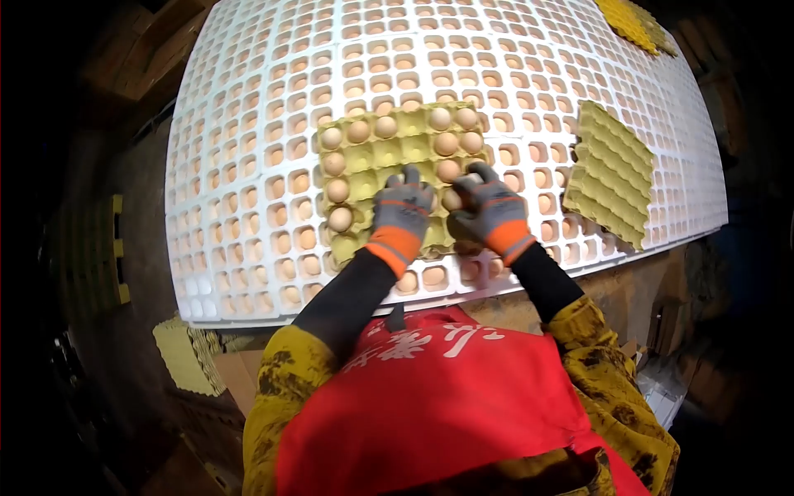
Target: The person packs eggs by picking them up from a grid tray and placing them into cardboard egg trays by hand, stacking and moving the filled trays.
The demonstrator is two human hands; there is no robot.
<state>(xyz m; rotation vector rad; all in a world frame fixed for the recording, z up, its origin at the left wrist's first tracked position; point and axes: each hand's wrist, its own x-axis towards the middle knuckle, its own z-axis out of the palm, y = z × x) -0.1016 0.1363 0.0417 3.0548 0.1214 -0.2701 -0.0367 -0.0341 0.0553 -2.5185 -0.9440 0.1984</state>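
Note:
A yellow-green pulp egg tray (389, 153) lies on the white egg racks, with eggs in some of its cells along the top, left and right. My left hand (404, 211), in a grey and orange glove, is over the tray's lower middle; its fingers are curled down into the cells and hide what they hold. My right hand (496, 208), gloved the same way, reaches in at the tray's right edge, its fingers closed around an egg (473, 178). Another egg (452, 199) sits between the two hands. At the tray's left side, an egg (340, 219) rests in a lower cell.
White plastic racks (192, 258) full of eggs cover the broad surface around the tray. Another pulp tray (612, 174) lies upside down to the right. Yellow trays (630, 25) lie at the far right, and a stack of trays (188, 357) stands below the left edge.

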